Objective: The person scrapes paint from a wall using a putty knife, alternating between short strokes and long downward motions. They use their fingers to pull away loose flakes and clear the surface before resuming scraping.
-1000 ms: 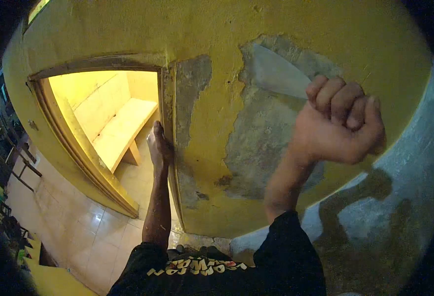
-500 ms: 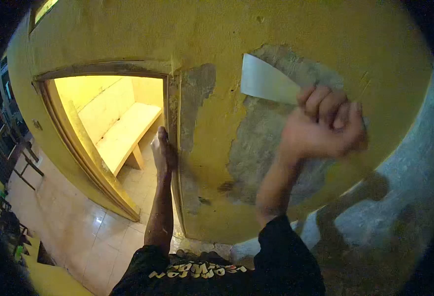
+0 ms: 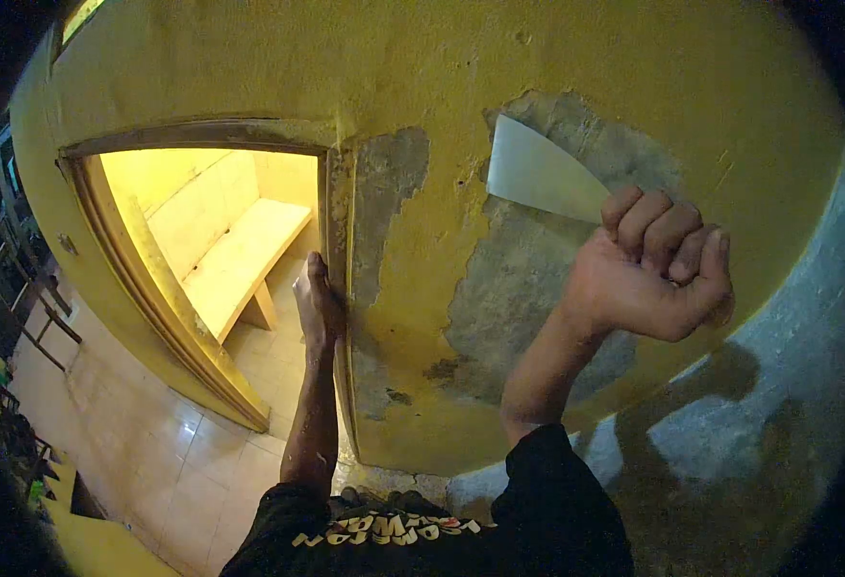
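Yellow plastered wall [image 3: 413, 346] fills much of the frame, its surface broken right of center by a large, rough-edged gray bare patch [image 3: 509, 288]. At right of center, the right hand [image 3: 658, 255] is closed in a fist around a broad, flat, pale scraper blade [image 3: 543, 168], which flares toward the upper left and lies over the patch's upper part. Left of center, the left hand [image 3: 319, 300] is at the worn brown door frame [image 3: 341, 240]; its grip cannot be told. Beyond the doorway, left, stands a yellow-lit bench [image 3: 249, 255].
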Action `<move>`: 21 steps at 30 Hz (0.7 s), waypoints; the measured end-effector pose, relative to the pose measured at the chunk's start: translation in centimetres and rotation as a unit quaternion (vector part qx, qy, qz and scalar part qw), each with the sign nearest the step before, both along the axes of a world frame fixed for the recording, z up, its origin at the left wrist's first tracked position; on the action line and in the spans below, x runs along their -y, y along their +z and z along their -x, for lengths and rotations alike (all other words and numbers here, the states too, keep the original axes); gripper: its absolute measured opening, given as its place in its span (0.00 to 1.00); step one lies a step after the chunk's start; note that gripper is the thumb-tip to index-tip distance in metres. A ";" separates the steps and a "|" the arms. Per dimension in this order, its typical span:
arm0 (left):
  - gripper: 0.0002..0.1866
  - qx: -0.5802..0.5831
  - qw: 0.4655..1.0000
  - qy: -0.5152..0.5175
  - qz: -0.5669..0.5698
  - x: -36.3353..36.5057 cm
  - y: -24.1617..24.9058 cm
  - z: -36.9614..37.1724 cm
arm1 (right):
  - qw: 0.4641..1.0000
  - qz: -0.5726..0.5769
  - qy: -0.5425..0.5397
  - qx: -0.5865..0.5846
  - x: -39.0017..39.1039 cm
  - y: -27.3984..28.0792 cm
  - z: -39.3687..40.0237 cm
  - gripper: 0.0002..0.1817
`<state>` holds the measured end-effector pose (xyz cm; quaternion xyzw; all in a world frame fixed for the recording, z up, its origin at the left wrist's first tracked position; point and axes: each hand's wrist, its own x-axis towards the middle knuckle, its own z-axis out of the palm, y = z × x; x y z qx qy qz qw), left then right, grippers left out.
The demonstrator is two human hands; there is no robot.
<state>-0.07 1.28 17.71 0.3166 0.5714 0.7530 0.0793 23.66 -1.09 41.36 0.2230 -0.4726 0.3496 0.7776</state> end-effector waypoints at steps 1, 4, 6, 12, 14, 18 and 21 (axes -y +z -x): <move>0.30 0.006 1.000 -0.002 0.000 0.1 -0.1 0.0 | 1.000 0.014 0.000 0.002 -0.1 -0.1 0.2 0.19; 0.30 0.003 1.000 -0.007 0.012 -0.1 0.1 0.1 | 1.000 0.006 -0.001 0.022 0.2 -0.1 0.4 0.19; 0.30 -0.003 0.999 -0.022 0.025 0.4 0.3 0.0 | 0.999 -0.007 -0.001 0.038 0.2 -0.2 -0.2 0.19; 0.30 -0.011 1.000 -0.015 -0.003 0.8 1.3 -0.8 | 0.994 -0.077 0.028 0.073 0.6 -0.3 -1.3 0.19; 0.30 -0.012 1.000 -0.003 0.000 0.1 0.2 -0.1 | 0.995 -0.057 0.022 0.079 0.5 0.3 -1.4 0.19; 0.30 -0.016 1.000 0.016 -0.003 0.0 0.3 -0.2 | 0.999 -0.011 -0.022 0.037 1.1 0.7 0.6 0.19; 0.30 -0.026 1.000 0.008 0.003 0.7 1.5 -0.8 | 0.995 0.056 0.004 0.082 0.8 0.6 1.7 0.19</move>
